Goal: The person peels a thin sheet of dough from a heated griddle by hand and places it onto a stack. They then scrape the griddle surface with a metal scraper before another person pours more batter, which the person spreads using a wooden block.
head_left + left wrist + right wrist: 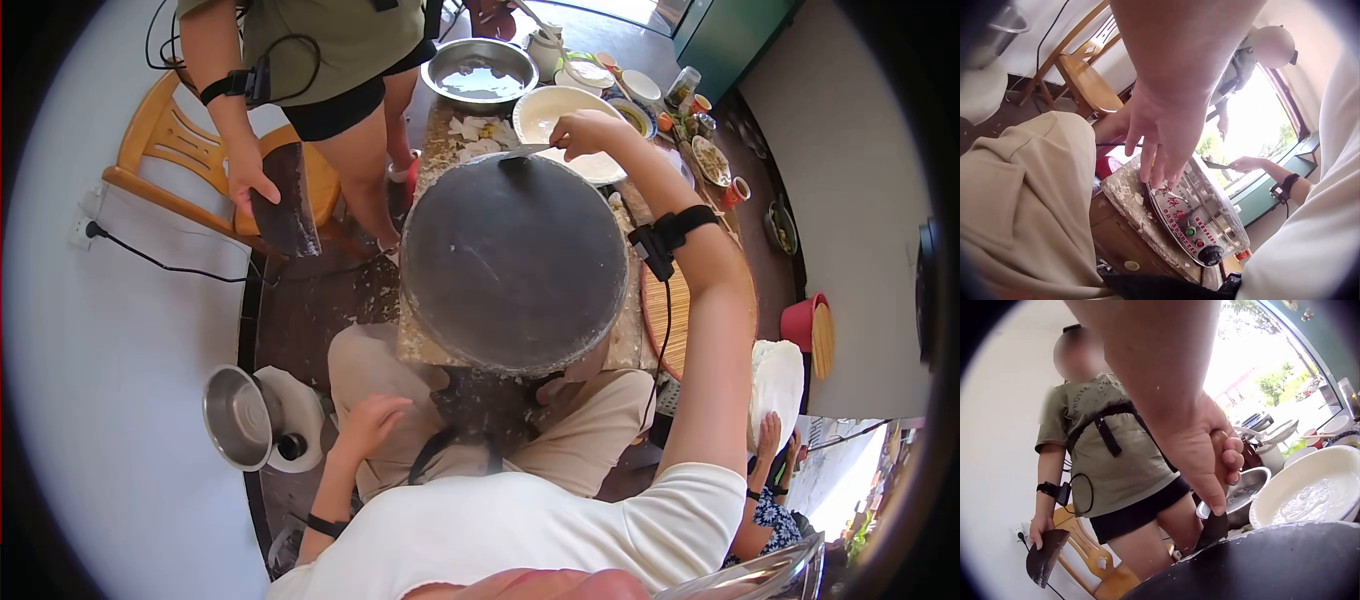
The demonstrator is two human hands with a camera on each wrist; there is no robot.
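Observation:
A round dark griddle [515, 265] takes up the middle of the head view. Its metal side with buttons and a black knob [1211, 255] appears in the left wrist view. My right hand [585, 133] grips the wooden handle of a scraper [1218, 455]; the blade's dark metal [525, 151] lies at the griddle's far edge. My left hand [375, 422] hangs over my left thigh, near side of the griddle, fingers loosely extended and holding nothing.
Behind the griddle stand a cream basin [540, 103] of pale liquid and a steel bowl [480, 72] of water. Bowls and jars crowd the back right. At left another person holds a dark curved-edged plate [288, 200] beside a wooden chair [170, 140]. A steel pot [238, 415] sits lower left.

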